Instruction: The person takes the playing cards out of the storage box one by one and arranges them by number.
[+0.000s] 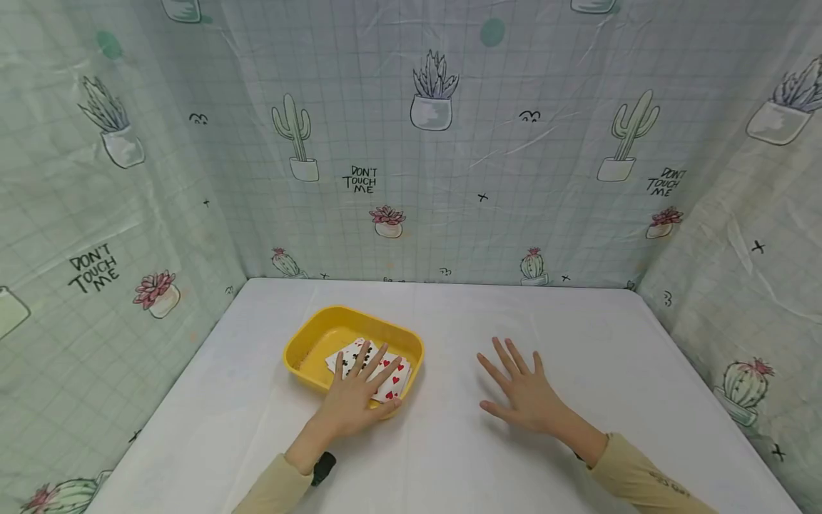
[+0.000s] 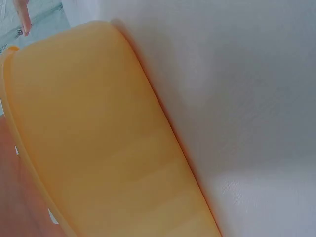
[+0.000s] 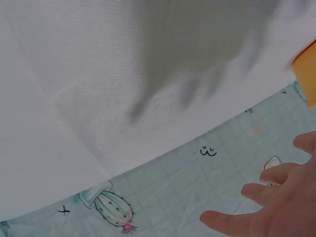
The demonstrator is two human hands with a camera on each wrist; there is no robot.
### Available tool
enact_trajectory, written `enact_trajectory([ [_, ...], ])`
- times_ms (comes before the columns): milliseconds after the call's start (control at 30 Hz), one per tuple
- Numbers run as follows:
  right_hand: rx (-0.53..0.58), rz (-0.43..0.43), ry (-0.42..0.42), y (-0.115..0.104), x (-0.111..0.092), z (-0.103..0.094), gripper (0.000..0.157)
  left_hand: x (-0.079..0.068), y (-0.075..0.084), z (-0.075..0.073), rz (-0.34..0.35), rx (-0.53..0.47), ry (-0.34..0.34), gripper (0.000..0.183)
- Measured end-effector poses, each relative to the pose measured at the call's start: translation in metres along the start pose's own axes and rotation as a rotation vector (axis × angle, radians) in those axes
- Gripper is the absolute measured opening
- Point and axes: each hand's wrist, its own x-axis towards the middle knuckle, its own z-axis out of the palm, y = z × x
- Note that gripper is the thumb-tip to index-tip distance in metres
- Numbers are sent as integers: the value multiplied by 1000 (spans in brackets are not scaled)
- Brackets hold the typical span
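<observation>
Several playing cards (image 1: 394, 378), with hearts and clubs showing, lie in the right part of a yellow tray (image 1: 308, 335). My left hand (image 1: 352, 403) is spread over the near side of the tray, its fingers straight above the cards and hiding part of them. Whether those fingertips touch the cards I cannot tell. In the left wrist view the tray's outer wall (image 2: 89, 128) fills much of the frame, with the left hand (image 2: 22, 187) beyond its rim. To the right of the tray, my right hand (image 1: 529, 400) hovers over the table with fingers spread, holding nothing.
A white table (image 1: 462, 457) carries the tray left of its middle. Cloth curtains (image 1: 481, 143) printed with cacti and potted plants stand behind it and at both sides. A dark wrist strap piece (image 1: 324, 468) shows by the left sleeve.
</observation>
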Motion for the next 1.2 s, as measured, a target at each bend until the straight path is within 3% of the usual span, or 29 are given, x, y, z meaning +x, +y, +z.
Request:
enact_trajectory([
  [600, -8, -79, 44, -13, 18, -9, 75, -2, -10, -6, 25, -13, 37, 62],
  [1000, -6, -112, 31, -30, 35, -14, 75, -9, -30, -12, -4, -67, 100, 59],
  [1200, 15, -136, 19, -37, 44, -19, 76, -10, -41, -16, -30, -85, 97, 58],
])
